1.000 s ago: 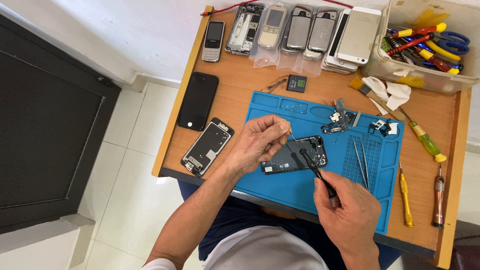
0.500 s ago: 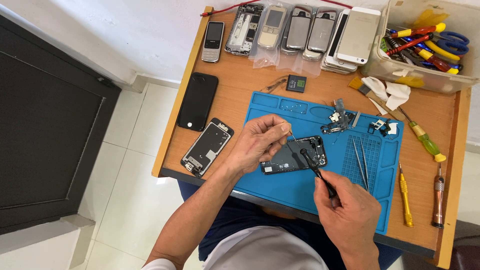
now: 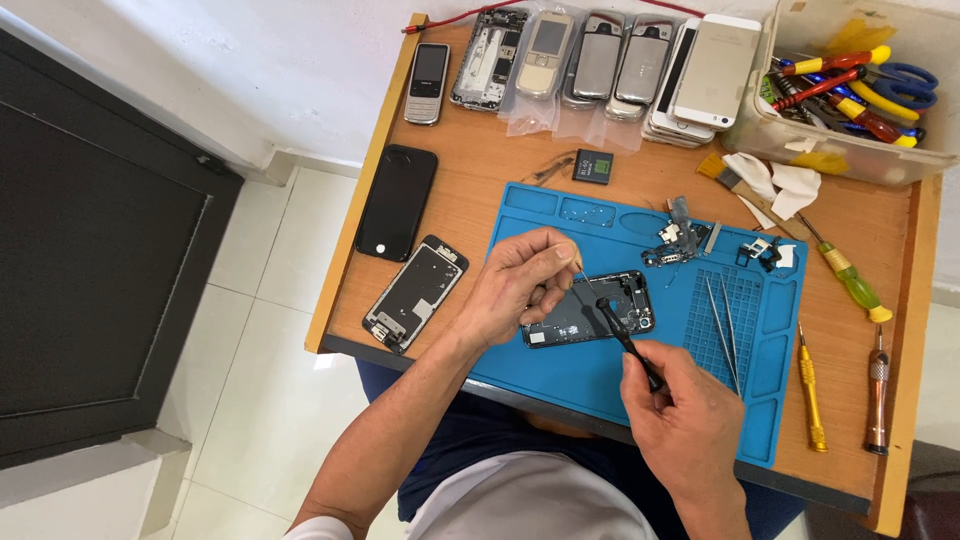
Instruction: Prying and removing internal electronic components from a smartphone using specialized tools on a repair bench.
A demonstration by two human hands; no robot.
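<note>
From the head camera, looking straight down: near the middle of the frame an opened phone body lies on a blue work mat, which covers the right half of a wooden table. The left hand rests on the phone's left end, its fingers curled shut and pinching a thin pale sliver just above the phone; what that sliver is I cannot tell. The right hand, lower and right of centre, is closed around a black-handled tool whose tip touches the phone's inner parts.

On the mat right of the phone lie tweezers, and above them small loose parts. Past the mat's right edge lie a yellow screwdriver and a brown-handled driver. Left of the mat, a black phone and a stripped phone frame lie side by side. Along the top edge runs a row of phones, and a clear tub of tools sits in the upper right corner.
</note>
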